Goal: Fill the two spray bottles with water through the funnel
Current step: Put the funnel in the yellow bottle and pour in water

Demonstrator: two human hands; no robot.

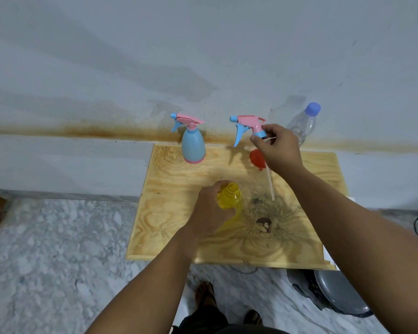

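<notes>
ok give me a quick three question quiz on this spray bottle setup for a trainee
1. True or false: the yellow bottle has its spray head on.
2. Which hand holds the pink spray head?
3. Where does the red funnel lie: A) in the yellow bottle, B) on the wooden board, C) in the blue bottle?

Key: 1 false, its neck is open, gripped by the left hand. 2 the right hand. 3 B.

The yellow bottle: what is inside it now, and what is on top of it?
The yellow bottle has nothing on its open neck; the right hand holds the spray head apart. Its lower body is covered by the left hand, so any water cannot be seen.
</notes>
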